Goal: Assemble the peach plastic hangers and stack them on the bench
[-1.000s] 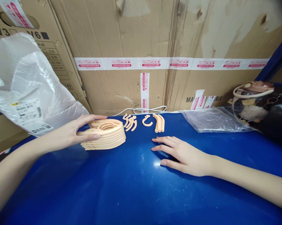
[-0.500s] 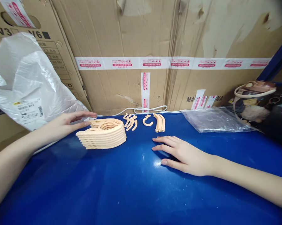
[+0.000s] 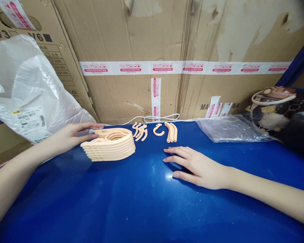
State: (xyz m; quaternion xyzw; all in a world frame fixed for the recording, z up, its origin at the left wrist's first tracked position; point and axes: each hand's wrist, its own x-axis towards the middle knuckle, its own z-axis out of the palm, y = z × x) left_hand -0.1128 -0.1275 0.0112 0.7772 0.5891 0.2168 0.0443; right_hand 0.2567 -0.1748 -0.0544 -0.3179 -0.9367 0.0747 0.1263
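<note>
A neat stack of cream plastic parts (image 3: pixel 108 153), apparently folding hanger bodies, lies on the blue tabletop (image 3: pixel 131 199) left of centre. My left hand (image 3: pixel 72 133) is at the stack's far left end, thumb and fingers apart; whether the fingertips touch it I cannot tell. Behind the stack's right end lie several small cream hooks (image 3: pixel 142 131), and one single hook (image 3: pixel 159 134) sits apart from them. Several curved cream strips (image 3: pixel 171 132) lie side by side further right. My right hand (image 3: pixel 197 167) rests palm down on the table, fingers spread, holding nothing.
A white plastic mailer bag (image 3: pixel 32 87) leans at the left. Large cardboard boxes (image 3: pixel 131 91) form the back wall, with a white cable (image 3: pixel 164 118) along their base. At the right lie a clear plastic bag (image 3: pixel 225 130) and a tumbler with a handle (image 3: pixel 270 108).
The view has shifted very slightly. Both hands and the cream parts keep practically the same places.
</note>
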